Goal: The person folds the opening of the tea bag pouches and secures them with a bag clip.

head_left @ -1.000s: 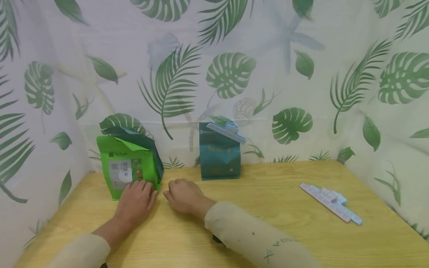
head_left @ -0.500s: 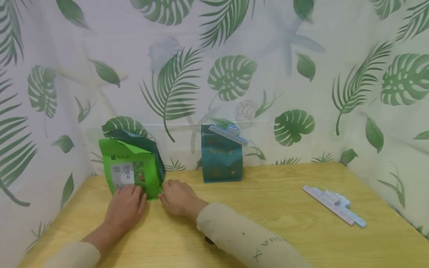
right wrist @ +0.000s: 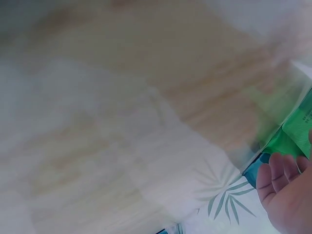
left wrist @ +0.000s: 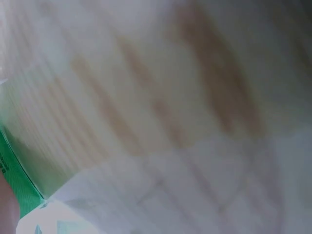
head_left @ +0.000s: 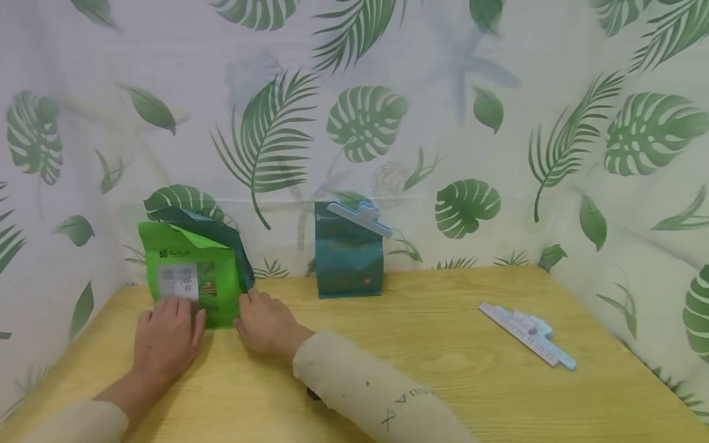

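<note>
A bright green tea bag (head_left: 191,249), with a grey and green label and Chinese characters, stands upright at the left of the table in the head view. My left hand (head_left: 166,335) is at its lower left front, fingers extended against the bag and thumb held apart. Beside the bag's lower right edge is my right hand (head_left: 268,323), its fingertips at that edge. In the right wrist view the right hand's fingers (right wrist: 278,170) are loosely bent by the green bag. A dark teal bag (head_left: 235,243) stands behind the green one, mostly hidden.
Another teal bag (head_left: 350,261) stands at the back middle, a pale blue sealing clip (head_left: 362,216) slanting across its top. Further right, a pink clip and a blue clip (head_left: 528,335) lie together on the wooden table (head_left: 432,381). A leaf-patterned cloth (head_left: 421,141) hangs behind.
My left hand has slid leftward across the green bag's lower front. My right hand has come left to the bag's right edge. The head view has shifted slightly; the bags stay about in place.
</note>
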A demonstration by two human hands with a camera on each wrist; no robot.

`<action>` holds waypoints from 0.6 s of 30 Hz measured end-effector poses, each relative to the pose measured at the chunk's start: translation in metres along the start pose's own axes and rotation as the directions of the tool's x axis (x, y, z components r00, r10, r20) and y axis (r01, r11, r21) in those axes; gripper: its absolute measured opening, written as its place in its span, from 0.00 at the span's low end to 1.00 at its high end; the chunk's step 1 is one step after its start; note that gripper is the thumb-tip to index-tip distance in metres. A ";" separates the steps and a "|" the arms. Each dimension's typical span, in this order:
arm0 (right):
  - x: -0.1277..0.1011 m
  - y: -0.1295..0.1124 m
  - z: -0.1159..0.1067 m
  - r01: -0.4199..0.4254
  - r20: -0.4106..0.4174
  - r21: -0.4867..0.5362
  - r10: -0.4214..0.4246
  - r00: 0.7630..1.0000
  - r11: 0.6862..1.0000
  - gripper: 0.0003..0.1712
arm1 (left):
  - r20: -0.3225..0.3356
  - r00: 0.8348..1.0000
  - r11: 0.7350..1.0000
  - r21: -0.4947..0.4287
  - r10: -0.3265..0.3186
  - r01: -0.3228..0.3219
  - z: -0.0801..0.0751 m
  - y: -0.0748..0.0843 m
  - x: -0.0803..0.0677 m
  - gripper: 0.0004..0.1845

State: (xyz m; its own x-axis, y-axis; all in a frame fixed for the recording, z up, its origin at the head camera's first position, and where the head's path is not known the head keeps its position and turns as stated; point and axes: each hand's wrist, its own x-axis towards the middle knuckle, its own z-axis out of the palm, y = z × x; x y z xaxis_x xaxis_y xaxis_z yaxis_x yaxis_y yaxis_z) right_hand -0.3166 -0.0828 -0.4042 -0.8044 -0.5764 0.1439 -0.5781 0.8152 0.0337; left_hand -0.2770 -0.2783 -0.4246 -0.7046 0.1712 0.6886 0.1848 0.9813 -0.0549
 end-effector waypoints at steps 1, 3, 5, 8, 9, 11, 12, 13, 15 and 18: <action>0.000 0.000 0.001 0.004 -0.003 0.001 -0.004 1.000 1.000 0.27 | 0.008 0.999 0.999 0.001 -0.032 0.032 -0.001 -0.001 -0.001 0.18; 0.000 -0.001 0.000 0.014 -0.015 -0.001 -0.014 1.000 1.000 0.26 | 0.000 0.996 0.996 0.009 -0.093 0.093 -0.003 -0.004 0.000 0.20; 0.003 -0.002 -0.003 0.007 -0.021 0.008 -0.007 1.000 1.000 0.25 | -0.007 0.988 0.988 0.014 -0.153 0.153 -0.005 -0.008 0.004 0.24; 0.002 -0.004 -0.005 -0.004 0.005 0.020 0.004 1.000 1.000 0.26 | 0.018 0.964 0.964 0.010 -0.266 0.266 -0.006 -0.011 0.004 0.31; 0.001 -0.004 -0.004 -0.011 0.019 0.022 0.010 1.000 1.000 0.26 | 0.042 0.951 0.952 0.001 -0.307 0.307 -0.005 -0.011 0.003 0.33; -0.002 -0.003 -0.002 -0.024 0.042 0.024 0.023 0.999 0.999 0.27 | 0.092 0.922 0.925 -0.014 -0.376 0.379 -0.003 -0.010 0.001 0.38; -0.004 -0.003 -0.001 -0.026 0.048 0.019 0.025 0.999 0.999 0.27 | 0.116 0.908 0.914 -0.016 -0.402 0.406 -0.002 -0.010 0.000 0.40; -0.005 -0.002 -0.001 -0.028 0.049 0.013 0.028 0.998 1.000 0.27 | 0.134 0.898 0.905 -0.017 -0.419 0.425 -0.001 -0.009 -0.001 0.41; -0.007 -0.002 0.000 -0.026 0.045 -0.002 0.026 0.999 1.000 0.27 | 0.159 0.888 0.899 -0.011 -0.431 0.438 0.001 -0.010 -0.003 0.42; -0.008 -0.004 0.000 -0.008 0.047 -0.015 0.008 0.999 1.000 0.28 | 0.168 0.895 0.909 0.013 -0.412 0.416 0.001 -0.013 -0.005 0.41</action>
State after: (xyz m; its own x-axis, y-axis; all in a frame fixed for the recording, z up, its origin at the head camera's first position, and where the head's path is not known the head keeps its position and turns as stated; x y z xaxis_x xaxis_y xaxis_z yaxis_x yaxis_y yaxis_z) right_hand -0.3078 -0.0816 -0.4055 -0.8147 -0.5716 0.0976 -0.5699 0.8203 0.0474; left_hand -0.2766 -0.2922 -0.4286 -0.8223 -0.2364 0.5175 -0.1342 0.9645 0.2274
